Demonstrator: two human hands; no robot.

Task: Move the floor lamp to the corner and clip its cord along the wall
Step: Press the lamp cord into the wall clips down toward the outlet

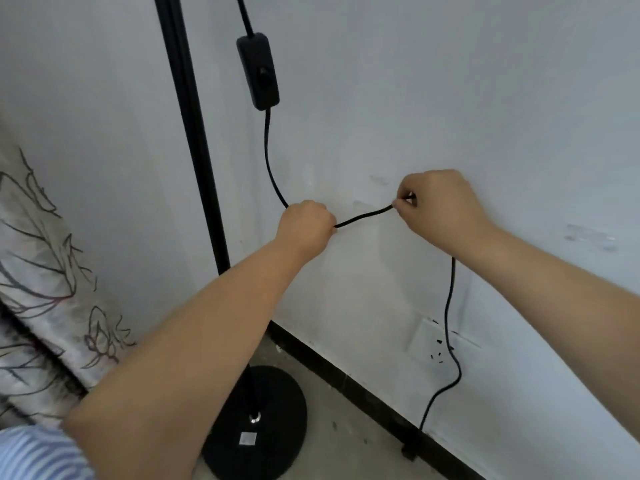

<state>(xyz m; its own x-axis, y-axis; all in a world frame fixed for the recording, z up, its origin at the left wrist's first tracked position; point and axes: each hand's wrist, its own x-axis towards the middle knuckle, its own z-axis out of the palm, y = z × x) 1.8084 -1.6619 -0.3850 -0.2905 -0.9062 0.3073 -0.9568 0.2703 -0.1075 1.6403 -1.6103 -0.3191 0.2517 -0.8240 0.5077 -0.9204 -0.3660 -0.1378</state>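
The black floor lamp stands in the corner, its pole [194,133] rising from a round black base [273,403] on the floor. Its black cord [363,217] hangs down past an inline switch [258,71], then runs level along the white wall between my hands. My left hand [306,225] is closed around the cord. My right hand [440,206] pinches the cord against the wall; a small dark piece shows at its fingertips, and I cannot tell whether it is a clip. Below my right hand the cord drops to the floor.
A white wall socket [429,342] sits low on the wall, the cord passing in front of it. A black skirting strip [346,375] runs along the wall's foot. A floral-patterned fabric [45,271] fills the left side. The floor is bare concrete.
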